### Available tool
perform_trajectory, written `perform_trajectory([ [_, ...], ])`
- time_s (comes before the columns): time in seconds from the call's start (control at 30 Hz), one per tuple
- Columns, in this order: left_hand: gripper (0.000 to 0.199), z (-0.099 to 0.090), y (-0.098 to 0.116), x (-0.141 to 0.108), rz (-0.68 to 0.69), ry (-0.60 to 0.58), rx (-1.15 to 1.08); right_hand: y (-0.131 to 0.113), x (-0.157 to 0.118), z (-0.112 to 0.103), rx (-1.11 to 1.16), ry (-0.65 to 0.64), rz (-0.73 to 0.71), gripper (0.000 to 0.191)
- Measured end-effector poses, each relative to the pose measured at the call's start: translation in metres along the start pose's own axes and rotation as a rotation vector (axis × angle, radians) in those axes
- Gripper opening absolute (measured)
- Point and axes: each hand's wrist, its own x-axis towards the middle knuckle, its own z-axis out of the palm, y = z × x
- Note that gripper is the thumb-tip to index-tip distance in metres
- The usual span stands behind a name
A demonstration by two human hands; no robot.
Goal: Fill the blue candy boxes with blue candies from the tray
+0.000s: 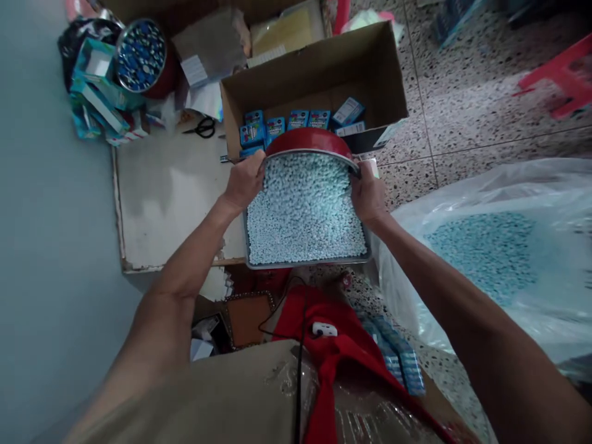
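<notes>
My left hand (245,180) and my right hand (370,194) are closed on opposite sides of a red basin (309,140), gripping its rim. The basin is tipped towards me over a grey rectangular tray (309,266). Small pale-blue pellets (305,228) spill from the basin in a blurred stream and cover the tray's floor. Just beyond the basin stands an open cardboard box (319,65) with several small blue printed boxes (298,118) inside.
Black scissors (205,127) lie on the white tabletop (161,209) to the left. Behind them, a red pot (161,80) holds blue wrapped pieces beside opened blue cartons (99,102). On the right, a large clear plastic bag (550,302) holds more blue pellets above the speckled floor (462,123).
</notes>
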Motion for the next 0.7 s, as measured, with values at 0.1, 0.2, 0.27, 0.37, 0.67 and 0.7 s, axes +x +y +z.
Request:
perform_trajectory([
  [0.1, 0.033, 0.004, -0.016, -0.006, -0.033, 0.053, -0.003, -0.017, 0.005, 0.001, 0.021, 0.084, 0.062, 0.051],
  [0.2, 0.031, 0.008, -0.031, -0.008, -0.059, 0.105, -0.012, -0.028, 0.008, 0.002, 0.020, 0.080, 0.025, 0.052],
  [0.27, 0.029, 0.011, -0.039, -0.010, -0.062, 0.128, -0.006, -0.031, 0.007, 0.001, 0.014, 0.084, 0.008, 0.051],
  [0.37, 0.029, 0.017, -0.044, -0.017, -0.051, 0.150, 0.008, -0.030, 0.003, 0.002, 0.034, 0.105, 0.006, 0.047],
  [0.67, 0.027, 0.027, -0.023, -0.039, -0.033, 0.114, 0.049, -0.011, -0.013, -0.001, 0.063, 0.142, 0.041, 0.050],
  [0.7, 0.027, 0.026, -0.021, -0.041, -0.035, 0.123, 0.049, -0.011, -0.014, -0.004, 0.064, 0.143, 0.038, 0.051],
])
